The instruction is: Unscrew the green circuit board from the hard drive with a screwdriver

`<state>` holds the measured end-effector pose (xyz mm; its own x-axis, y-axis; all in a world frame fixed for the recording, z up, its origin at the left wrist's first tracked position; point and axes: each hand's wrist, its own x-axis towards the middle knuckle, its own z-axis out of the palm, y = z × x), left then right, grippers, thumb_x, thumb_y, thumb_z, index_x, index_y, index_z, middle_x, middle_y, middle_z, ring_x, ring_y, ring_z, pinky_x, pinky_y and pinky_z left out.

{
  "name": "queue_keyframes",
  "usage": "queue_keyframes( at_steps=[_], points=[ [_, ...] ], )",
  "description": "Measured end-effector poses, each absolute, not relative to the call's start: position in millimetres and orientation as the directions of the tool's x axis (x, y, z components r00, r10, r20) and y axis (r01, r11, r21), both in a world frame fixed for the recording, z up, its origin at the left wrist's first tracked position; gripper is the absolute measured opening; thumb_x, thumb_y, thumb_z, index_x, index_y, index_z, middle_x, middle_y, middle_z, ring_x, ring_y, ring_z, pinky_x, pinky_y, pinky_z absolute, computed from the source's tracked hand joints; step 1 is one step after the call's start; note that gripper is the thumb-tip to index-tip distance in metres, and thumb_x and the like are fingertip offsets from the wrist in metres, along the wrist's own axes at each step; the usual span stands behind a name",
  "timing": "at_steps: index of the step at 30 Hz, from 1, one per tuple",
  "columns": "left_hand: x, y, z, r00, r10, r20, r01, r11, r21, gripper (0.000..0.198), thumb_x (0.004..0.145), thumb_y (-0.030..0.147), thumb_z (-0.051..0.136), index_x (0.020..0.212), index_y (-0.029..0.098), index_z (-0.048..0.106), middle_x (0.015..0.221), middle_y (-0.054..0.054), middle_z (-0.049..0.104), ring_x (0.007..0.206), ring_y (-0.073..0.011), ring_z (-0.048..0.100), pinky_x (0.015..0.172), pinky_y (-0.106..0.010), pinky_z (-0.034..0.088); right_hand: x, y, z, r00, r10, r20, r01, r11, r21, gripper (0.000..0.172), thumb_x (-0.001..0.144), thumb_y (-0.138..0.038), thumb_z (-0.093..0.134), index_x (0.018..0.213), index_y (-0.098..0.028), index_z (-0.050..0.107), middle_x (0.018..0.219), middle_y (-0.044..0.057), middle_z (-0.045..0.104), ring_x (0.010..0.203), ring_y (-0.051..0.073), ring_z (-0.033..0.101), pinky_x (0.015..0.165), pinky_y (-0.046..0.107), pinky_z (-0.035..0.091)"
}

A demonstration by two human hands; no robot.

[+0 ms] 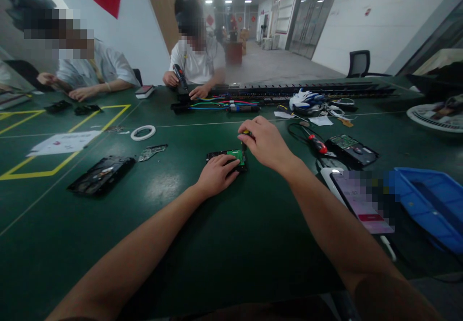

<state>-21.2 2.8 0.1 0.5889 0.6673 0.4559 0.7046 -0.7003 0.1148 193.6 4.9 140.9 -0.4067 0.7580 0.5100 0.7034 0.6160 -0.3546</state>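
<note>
Hard drive point(237, 155), green circuit board facing up, lies on the dark green surface point(231, 244) straight ahead of the person in the head view. The left hand point(219, 171) lies across its top, fingers stretched out rather than clenched, bracing it. The right hand point(265, 140) pinches a yellow-and-black screwdriver point(247, 133), roughly upright at the drive's far right corner; whether its tip sits in a screw is too small to tell.

Good work here, I judge, means a shaft square to the board, firm downward pressure before any turn, and a slow twist from the fingertips, so that the bit does not ride out and scratch the board. Turning at a corner could swivel the drive, so the bracing matters; the left fingertips look near the shaft, though, and a grip by the near edge seems safer. If the bit fits poorly, a red-handled screwdriver point(317, 144) lies to the right, beside a second drive point(352, 150).
</note>
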Motion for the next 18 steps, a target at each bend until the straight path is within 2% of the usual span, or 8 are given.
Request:
queue_keyframes(
  at_steps=[8,13,18],
  points=[
    [-23.4,5.1,-3.2,0.595,0.658,0.463,0.693,-0.711,0.12,0.042,0.101,0.04,0.059,0.139,0.024,0.066,0.136,-0.012,0.065,0.126,-0.0324,0.062,0.107,-0.055,0.051,187.0,5.5,146.5,-0.419,0.791,0.446,0.754,0.577,-0.314,0.016,0.096,-0.016,0.064,0.113,-0.019,0.063,0.115,0.011,0.063,0.099,0.024,0.06,0.087,0.037,0.047],
    [-22.3,4.3,-2.1,0.58,0.67,0.464,0.698,-0.702,0.141,0.042,0.101,0.039,0.059,0.139,0.025,0.066,0.137,-0.012,0.065,0.126,-0.0327,0.062,0.106,-0.056,0.052,185.9,4.5,146.1,-0.441,0.776,0.452,0.739,0.599,-0.308,0.01,0.097,-0.017,0.062,0.106,-0.021,0.064,0.11,0.01,0.063,0.099,0.024,0.06,0.088,0.038,0.047],
    [-20.6,3.7,-0.8,0.583,0.672,0.457,0.699,-0.701,0.14,0.041,0.101,0.04,0.059,0.139,0.025,0.065,0.137,-0.011,0.065,0.126,-0.031,0.062,0.108,-0.053,0.051,193.7,8.1,149.4,-0.469,0.751,0.465,0.713,0.633,-0.303,0.015,0.095,-0.013,0.062,0.107,-0.021,0.068,0.107,0.01,0.065,0.096,0.025,0.062,0.089,0.04,0.048]
  ],
)
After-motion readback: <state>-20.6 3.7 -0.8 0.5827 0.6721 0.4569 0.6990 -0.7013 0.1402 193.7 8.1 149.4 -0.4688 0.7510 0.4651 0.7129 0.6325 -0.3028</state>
